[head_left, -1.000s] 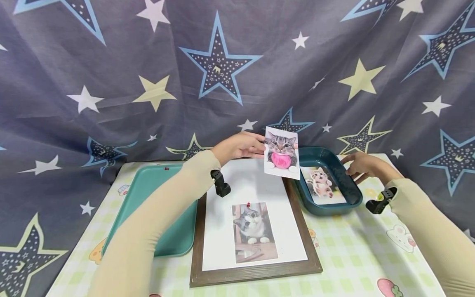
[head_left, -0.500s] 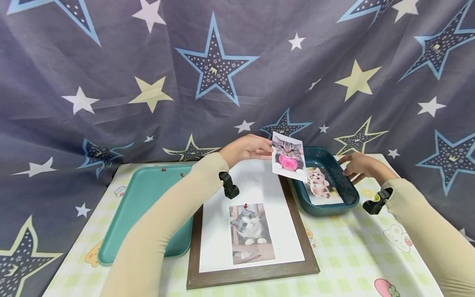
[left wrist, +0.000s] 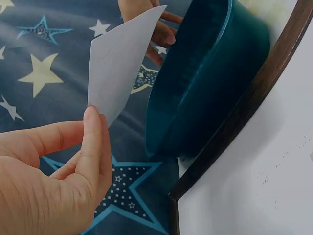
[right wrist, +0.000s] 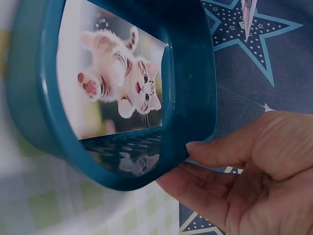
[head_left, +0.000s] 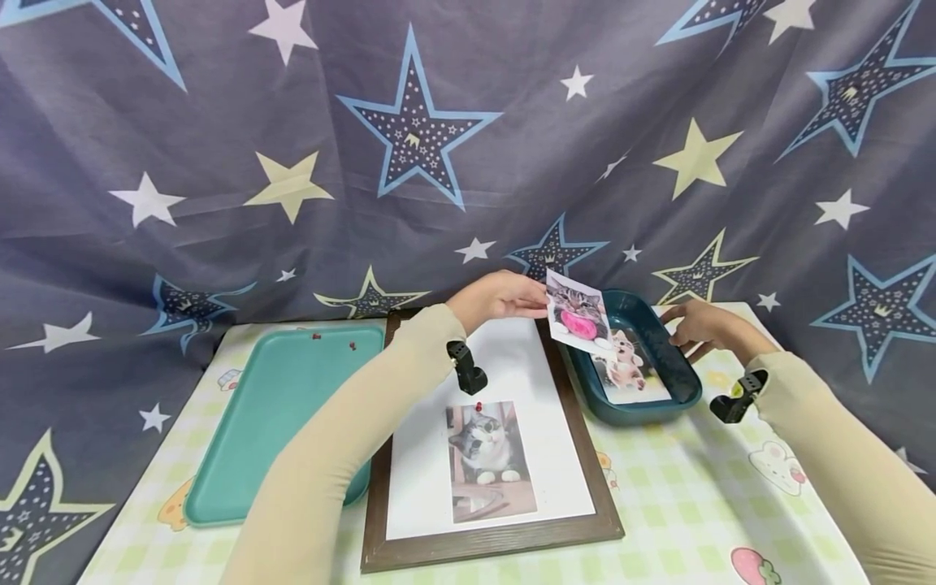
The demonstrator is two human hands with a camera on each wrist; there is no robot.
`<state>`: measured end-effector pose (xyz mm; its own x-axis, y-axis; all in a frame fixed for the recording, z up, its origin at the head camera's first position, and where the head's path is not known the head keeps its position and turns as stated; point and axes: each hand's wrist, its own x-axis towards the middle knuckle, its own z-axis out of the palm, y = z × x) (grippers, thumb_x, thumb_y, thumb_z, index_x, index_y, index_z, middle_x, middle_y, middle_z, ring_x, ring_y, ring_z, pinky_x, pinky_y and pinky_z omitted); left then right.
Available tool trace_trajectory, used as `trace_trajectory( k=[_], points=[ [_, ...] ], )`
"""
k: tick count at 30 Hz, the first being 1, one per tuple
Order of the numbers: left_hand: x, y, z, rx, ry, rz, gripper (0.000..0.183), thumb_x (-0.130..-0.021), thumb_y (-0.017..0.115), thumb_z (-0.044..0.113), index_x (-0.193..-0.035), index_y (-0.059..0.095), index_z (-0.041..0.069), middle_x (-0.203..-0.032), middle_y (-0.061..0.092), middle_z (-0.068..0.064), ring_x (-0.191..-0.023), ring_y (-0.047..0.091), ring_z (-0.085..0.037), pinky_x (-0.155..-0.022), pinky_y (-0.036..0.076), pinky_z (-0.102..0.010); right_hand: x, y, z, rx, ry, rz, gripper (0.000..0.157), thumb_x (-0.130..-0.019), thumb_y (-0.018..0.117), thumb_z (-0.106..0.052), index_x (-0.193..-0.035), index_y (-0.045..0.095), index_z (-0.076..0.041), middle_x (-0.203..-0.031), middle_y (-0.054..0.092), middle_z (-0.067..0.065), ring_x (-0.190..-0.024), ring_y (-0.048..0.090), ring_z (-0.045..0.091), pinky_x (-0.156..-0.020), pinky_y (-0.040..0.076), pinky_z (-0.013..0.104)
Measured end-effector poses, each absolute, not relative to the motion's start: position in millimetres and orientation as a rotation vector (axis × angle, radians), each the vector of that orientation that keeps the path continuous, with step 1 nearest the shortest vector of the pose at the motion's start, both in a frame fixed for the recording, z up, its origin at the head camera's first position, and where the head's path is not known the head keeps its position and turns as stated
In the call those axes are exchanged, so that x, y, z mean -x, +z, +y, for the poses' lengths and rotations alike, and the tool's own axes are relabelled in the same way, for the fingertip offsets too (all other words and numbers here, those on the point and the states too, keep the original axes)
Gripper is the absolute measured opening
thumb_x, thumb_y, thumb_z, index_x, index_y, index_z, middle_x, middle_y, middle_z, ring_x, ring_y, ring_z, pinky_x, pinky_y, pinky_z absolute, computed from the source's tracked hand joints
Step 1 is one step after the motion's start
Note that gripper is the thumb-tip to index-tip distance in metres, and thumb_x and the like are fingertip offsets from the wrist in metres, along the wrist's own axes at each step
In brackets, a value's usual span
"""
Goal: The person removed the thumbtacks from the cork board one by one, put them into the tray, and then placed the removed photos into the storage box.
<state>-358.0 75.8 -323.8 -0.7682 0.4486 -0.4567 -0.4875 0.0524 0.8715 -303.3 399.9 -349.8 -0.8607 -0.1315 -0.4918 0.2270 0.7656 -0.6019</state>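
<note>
Between thumb and fingers of my left hand (head_left: 504, 296) is the edge of a photo print (head_left: 578, 313) of a tabby cat with a pink ball. It hovers tilted above the left end of a dark teal basin (head_left: 669, 357); only its white back shows in the left wrist view. My right hand (head_left: 705, 325) holds the basin's far right rim, thumb on the rim and fingers outside, as the right wrist view shows. Inside the basin lies a kitten photo (right wrist: 117, 83), partly covered by the held print in the head view.
Left of the basin lies a brown-framed white board (head_left: 424, 479), bearing a grey-and-white cat photo (head_left: 490, 463) with a red pushpin (head_left: 478, 406) at its top. A green tray (head_left: 278, 422) with red pushpins stands farther left. A starry curtain (head_left: 468, 122) hangs behind the table.
My left hand has moved right and slightly down, bringing the photo print closer to the basin and tilting it flatter. The right hand stays at the rim; the head view has shifted slightly.
</note>
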Motion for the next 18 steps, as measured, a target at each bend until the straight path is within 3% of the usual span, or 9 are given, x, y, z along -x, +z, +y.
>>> trace_trajectory(
  k=[18],
  points=[
    [355.8,-338.4,98.9,0.071,1.791,1.602,0.053,-0.095,0.053,-0.015,-0.147,0.045,-0.009,-0.152,0.043,-0.026,-0.141,0.048,-0.033,-0.113,0.048,-0.035,303.5,-351.4,403.2,-0.064,-0.964,2.426,0.06,-0.096,0.054,0.004,-0.15,0.029,0.016,-0.118,0.064,0.031,-0.096,0.07,0.028,-0.083,0.064,0.047]
  ],
)
